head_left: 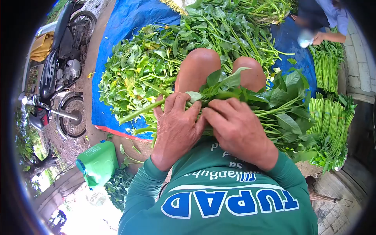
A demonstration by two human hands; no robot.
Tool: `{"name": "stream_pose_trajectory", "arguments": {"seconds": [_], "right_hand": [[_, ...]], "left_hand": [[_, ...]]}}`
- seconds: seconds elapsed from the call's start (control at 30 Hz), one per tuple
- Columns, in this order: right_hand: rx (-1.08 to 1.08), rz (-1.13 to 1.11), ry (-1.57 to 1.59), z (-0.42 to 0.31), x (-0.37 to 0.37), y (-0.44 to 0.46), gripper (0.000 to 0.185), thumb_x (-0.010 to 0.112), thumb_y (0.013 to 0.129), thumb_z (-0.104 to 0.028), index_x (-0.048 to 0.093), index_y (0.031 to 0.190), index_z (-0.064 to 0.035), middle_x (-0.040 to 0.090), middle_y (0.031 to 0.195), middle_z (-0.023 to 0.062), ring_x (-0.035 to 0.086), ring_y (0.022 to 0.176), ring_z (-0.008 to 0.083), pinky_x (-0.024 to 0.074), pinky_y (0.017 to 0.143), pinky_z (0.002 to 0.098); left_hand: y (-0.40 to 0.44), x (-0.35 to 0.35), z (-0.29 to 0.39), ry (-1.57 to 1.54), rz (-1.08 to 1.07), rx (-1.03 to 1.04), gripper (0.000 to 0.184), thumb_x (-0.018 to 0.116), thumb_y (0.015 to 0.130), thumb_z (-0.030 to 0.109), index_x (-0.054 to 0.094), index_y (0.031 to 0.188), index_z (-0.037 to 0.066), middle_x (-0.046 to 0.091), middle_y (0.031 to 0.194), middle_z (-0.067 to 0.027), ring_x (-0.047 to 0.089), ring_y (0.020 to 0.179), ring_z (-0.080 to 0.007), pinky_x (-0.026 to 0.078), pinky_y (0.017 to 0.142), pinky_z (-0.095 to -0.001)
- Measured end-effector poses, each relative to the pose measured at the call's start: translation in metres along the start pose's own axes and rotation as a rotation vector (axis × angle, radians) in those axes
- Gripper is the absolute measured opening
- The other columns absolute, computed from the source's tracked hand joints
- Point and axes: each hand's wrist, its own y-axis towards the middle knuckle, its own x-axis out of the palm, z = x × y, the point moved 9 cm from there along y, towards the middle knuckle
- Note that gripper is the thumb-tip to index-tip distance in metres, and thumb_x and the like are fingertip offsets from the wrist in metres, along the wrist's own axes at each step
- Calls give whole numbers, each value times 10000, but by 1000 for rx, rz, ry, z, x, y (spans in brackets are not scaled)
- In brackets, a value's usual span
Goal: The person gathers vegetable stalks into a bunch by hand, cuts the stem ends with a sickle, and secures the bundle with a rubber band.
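Observation:
A bunch of water spinach point(288, 121) lies across my lap, its cut stems pointing left and its leaves to the right. My left hand point(178, 125) is wrapped round the thick stems near their lower ends. Close beside it, my right hand point(239, 131) has its fingers curled on the same bunch, slightly blurred; the fingertips are partly hidden among the leaves. Beyond my knees, a large loose heap of water spinach point(152, 58) covers much of a blue tarp point(129, 17).
Tied bundles of water spinach point(327, 117) are stacked at the right. At the upper right, a person's hand point(319, 38) is near a pale object. A green plastic jug point(100, 162) stands at lower left, and a motorcycle point(58, 70) is parked at far left.

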Motion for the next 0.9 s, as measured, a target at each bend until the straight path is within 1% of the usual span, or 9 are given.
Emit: {"name": "stream_pose_trajectory", "arguments": {"seconds": [0.17,0.33,0.4,0.5,0.57,0.67,0.77,0.83,0.9], "right_hand": [[-142,-52,-71,-12,9,15,366,676,870,-127,705,1221,-25,679,1113,96,637,1086,295,498,963,450],[-57,-193,-379,26,20,15,395,671,932,-195,707,1300,-55,691,1126,91,652,1118,304,442,1092,520],[-15,-192,-312,32,11,6,318,656,923,-162,738,1205,-40,664,983,74,661,983,273,504,911,476],[20,-96,-229,33,11,-19,282,738,930,-215,743,1165,-59,604,897,60,642,868,242,510,714,391],[75,-71,-217,37,12,-25,276,744,936,-224,739,1160,-63,603,900,60,640,874,246,511,728,403],[116,-26,-208,36,11,-27,264,741,947,-224,733,1158,-66,603,905,59,637,882,252,513,739,412],[105,-30,-179,31,3,-29,263,737,936,-200,728,1162,-66,610,915,60,638,893,257,517,749,417],[88,-22,-146,31,-2,-34,255,735,898,-146,722,1135,-51,623,917,72,642,879,266,532,747,420],[98,30,-115,31,-5,-42,262,738,876,-125,720,1123,-41,630,913,81,645,863,269,544,743,415]], "left_hand": [[-13,1,-6,-118,25,8,299,762,944,285,772,1166,84,624,1242,-149,564,1242,-378,496,1009,-526],[-12,-4,-7,-145,-6,-29,272,758,967,260,778,1149,59,644,1210,-166,595,1196,-382,520,982,-510],[-14,-9,-11,-191,-20,-40,263,765,972,254,791,1139,53,658,1204,-179,615,1171,-392,518,982,-510],[-16,-21,-9,-275,-163,8,308,753,995,209,751,1255,44,668,1354,-205,562,1371,-438,470,1133,-528],[-17,-44,-3,-393,-295,114,381,733,1019,167,695,1380,52,638,1480,-212,546,1436,-468,474,1172,-517],[-6,-98,7,-794,-249,42,334,733,1020,131,728,1338,32,710,1380,-200,677,1280,-432,552,1058,-485],[39,-92,38,-712,-7,66,260,685,1061,200,766,1183,-15,771,1166,-233,752,1059,-410,592,873,-459],[80,-16,39,-577,-257,43,466,592,1119,368,764,969,-38,749,895,-264,729,863,-446,555,753,-505],[102,75,22,-346,-259,152,716,523,1097,580,719,685,28,684,673,-227,684,662,-463,521,631,-579]]}}
